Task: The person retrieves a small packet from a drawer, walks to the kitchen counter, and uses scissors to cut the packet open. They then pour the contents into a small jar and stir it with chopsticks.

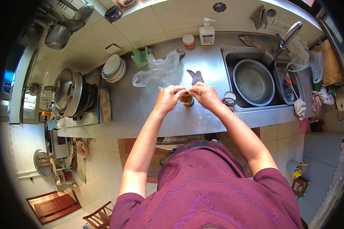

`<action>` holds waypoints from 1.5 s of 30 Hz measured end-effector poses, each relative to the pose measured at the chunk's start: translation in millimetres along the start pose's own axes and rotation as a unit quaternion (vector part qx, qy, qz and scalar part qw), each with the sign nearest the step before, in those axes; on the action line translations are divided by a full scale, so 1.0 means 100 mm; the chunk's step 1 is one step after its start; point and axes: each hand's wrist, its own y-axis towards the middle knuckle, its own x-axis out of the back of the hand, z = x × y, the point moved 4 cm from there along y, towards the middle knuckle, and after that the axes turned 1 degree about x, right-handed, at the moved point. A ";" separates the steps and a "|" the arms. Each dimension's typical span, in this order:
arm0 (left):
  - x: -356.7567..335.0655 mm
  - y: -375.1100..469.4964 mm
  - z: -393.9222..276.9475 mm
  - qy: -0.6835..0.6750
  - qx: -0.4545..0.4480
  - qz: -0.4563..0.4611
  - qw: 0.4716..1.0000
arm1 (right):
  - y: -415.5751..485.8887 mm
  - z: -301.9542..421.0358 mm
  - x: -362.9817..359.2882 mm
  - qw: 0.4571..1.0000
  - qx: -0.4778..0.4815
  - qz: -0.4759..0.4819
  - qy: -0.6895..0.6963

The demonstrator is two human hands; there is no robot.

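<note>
My left hand (167,98) and my right hand (205,96) meet over a small glass jar (187,100) with amber-brown contents. The jar stands on the steel counter (132,114). Thumbs and forefingers of both hands pinch a small pale piece (187,90) just above the jar's mouth. It is too small to tell what it is. Beyond my right hand lies a crumpled dark purple piece (197,76), maybe cloth or wrapping. A white round lid (229,96) and the dark handles of what look like scissors (228,101) lie beside my right wrist.
A crumpled clear plastic bag (163,68) lies beyond my left hand, near a green plastic rack (141,57) and stacked plates (113,68). A pump bottle (207,33) and a white-lidded tub (188,41) stand by the wall. Right, a metal basin (254,83) sits in the sink (228,57).
</note>
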 end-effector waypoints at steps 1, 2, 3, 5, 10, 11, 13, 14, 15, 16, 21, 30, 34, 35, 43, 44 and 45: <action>0.03 0.01 -0.06 0.054 -0.011 -0.013 0.998 | 0.02 -0.03 0.00 1.000 -0.001 -0.007 0.005; 0.03 0.02 -0.04 0.060 -0.036 -0.040 0.997 | 0.03 -0.06 0.01 1.000 -0.002 -0.013 0.009; 0.04 0.02 0.02 0.065 -0.059 -0.069 0.994 | 0.04 -0.07 0.01 1.000 -0.006 -0.008 0.010; 0.03 0.01 0.14 0.053 -0.075 -0.099 0.991 | 0.06 -0.07 0.01 1.000 -0.014 0.002 0.011; -0.03 0.00 0.20 0.000 -0.066 -0.123 0.990 | 0.06 -0.04 0.03 0.999 -0.009 -0.038 0.010; -0.04 0.00 0.18 -0.004 -0.065 -0.125 0.990 | 0.05 -0.03 0.03 0.999 -0.012 -0.047 0.008; -0.06 0.00 0.14 -0.013 -0.064 -0.130 0.989 | 0.03 -0.06 0.00 0.997 -0.009 -0.070 0.011; -0.07 0.01 0.13 -0.013 -0.070 -0.132 0.989 | 0.02 -0.06 -0.01 0.997 -0.008 -0.082 0.013; -0.09 0.01 0.15 -0.013 -0.075 -0.135 0.988 | 0.01 -0.05 -0.02 0.997 -0.013 -0.077 0.015; -0.09 0.02 0.16 -0.012 -0.081 -0.138 0.987 | 0.00 -0.03 -0.03 0.997 -0.018 -0.073 0.017; -0.15 0.01 0.22 -0.025 -0.073 -0.118 0.990 | -0.05 -0.01 -0.09 0.997 -0.018 -0.078 0.021; -0.11 0.01 0.23 0.001 -0.025 -0.093 0.995 | 0.01 0.03 -0.09 0.997 -0.021 -0.071 0.005; -0.14 -0.01 0.27 -0.053 -0.021 -0.096 0.994 | 0.02 0.01 -0.08 0.997 -0.020 -0.071 -0.002; -0.15 0.00 0.27 -0.073 -0.025 -0.099 0.992 | 0.02 0.01 -0.07 0.997 -0.020 -0.074 -0.002; -0.19 0.00 0.20 -0.057 -0.058 -0.132 0.988 | -0.02 0.13 -0.10 0.997 -0.015 -0.081 0.004; -0.20 -0.01 0.20 -0.046 -0.056 -0.136 0.988 | -0.03 0.13 -0.11 0.997 -0.007 -0.075 -0.001; -0.20 -0.02 0.20 -0.035 -0.053 -0.140 0.988 | -0.03 0.12 -0.12 0.997 0.001 -0.073 -0.005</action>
